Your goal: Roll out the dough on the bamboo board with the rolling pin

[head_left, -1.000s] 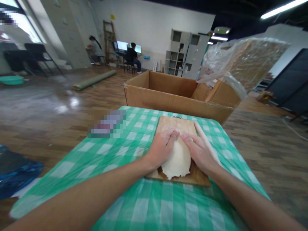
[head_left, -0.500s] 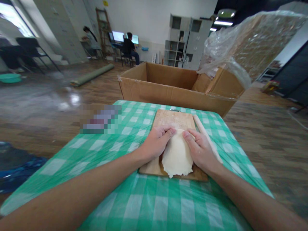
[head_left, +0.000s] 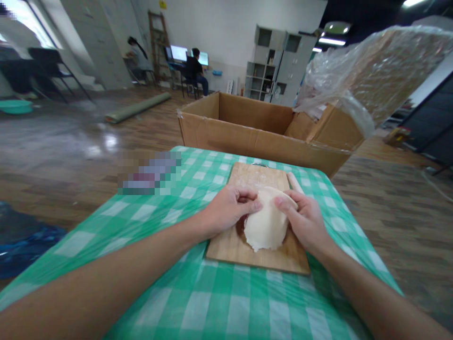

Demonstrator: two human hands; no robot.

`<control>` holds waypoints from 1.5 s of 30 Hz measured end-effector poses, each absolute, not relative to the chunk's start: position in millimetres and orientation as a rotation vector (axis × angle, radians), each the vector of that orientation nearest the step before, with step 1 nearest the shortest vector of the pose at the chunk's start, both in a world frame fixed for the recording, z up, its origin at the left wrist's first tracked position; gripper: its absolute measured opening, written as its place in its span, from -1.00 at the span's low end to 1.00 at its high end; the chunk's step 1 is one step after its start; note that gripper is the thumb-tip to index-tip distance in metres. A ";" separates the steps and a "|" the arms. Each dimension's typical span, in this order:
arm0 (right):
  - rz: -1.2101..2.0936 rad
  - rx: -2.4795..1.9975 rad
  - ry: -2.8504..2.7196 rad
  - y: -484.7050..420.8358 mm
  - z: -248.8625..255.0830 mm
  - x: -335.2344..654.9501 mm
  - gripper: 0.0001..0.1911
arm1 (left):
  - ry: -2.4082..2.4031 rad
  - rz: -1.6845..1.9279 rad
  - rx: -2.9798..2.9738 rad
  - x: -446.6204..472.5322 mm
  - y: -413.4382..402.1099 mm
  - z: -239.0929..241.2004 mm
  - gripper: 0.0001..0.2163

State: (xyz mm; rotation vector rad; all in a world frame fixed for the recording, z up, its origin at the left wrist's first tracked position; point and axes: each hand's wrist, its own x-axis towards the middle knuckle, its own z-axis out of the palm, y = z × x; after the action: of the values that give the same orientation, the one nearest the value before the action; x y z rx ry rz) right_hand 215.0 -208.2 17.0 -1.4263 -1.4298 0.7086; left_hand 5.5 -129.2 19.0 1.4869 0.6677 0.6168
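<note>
A thin, pale sheet of dough [head_left: 267,224] with a ragged lower edge hangs between my two hands, over a wooden cutting board [head_left: 258,263]. My left hand [head_left: 233,208] pinches its left side between thumb and fingers. On the other side, my right hand [head_left: 306,215] grips the upper right edge, thumb on the near face and fingers behind. The dough looks raised and tilted towards me; whether its lower edge touches the board I cannot tell. Flour dusts the far part of the board. Past my right hand, a pale rolling pin [head_left: 294,182] lies along the board's right side, partly hidden.
A green checked cloth [head_left: 219,302] covers the table. Beyond its far edge stands a large open cardboard box [head_left: 255,137] with plastic wrap [head_left: 389,71] on its right. A blurred-out item [head_left: 152,172] lies at the table's left edge. Two people sit in the background.
Both hands have lifted the dough's upper part, and its ragged lower edge sits higher above the board's near edge. My right hand has shifted outward to the right. The view has moved slightly.
</note>
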 end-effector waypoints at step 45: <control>0.713 -1.452 -1.151 -215.6 24.2 201.5 -0.51 | 0.666 0.634 1.320 5.9 -133.8 28.8 -0.75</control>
State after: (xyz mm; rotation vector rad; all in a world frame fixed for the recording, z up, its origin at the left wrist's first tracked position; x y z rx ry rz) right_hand 201.5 -215.6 24.2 -1.4521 -1.1512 0.7132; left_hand 5.9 -133.8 28.8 1.3203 0.6662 0.6342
